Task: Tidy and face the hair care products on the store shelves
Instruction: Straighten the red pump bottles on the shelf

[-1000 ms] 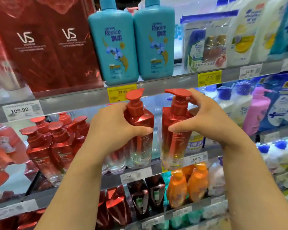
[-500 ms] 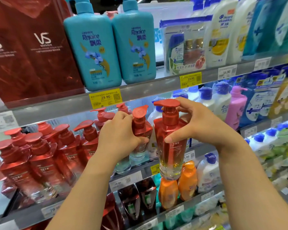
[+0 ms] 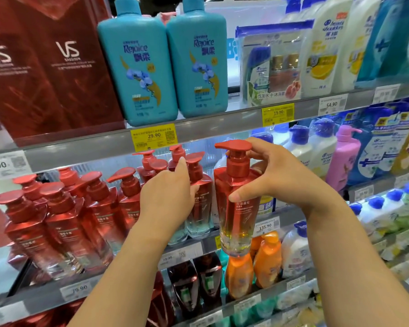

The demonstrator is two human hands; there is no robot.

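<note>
My right hand [image 3: 276,178] grips a red pump bottle with amber liquid [image 3: 236,208], held upright in front of the middle shelf's front edge [image 3: 189,250], its base lower than that edge. My left hand [image 3: 168,199] wraps around a second red pump bottle with a clear bluish base [image 3: 200,199], which stands on the shelf just left of the held one. More red pump bottles [image 3: 64,220] crowd the shelf to the left, turned different ways.
Two teal Rejoice bottles [image 3: 165,64] and red VS boxes [image 3: 45,67] stand on the shelf above. White, blue and pink bottles [image 3: 342,156] fill the right side. Orange bottles [image 3: 253,267] and dark bottles sit on the shelf below. Price tags line the shelf edges.
The view shifted left, bringing more red bottles into sight. My left hand's bottle now stands back on the shelf. My right hand's bottle stays held out front.
</note>
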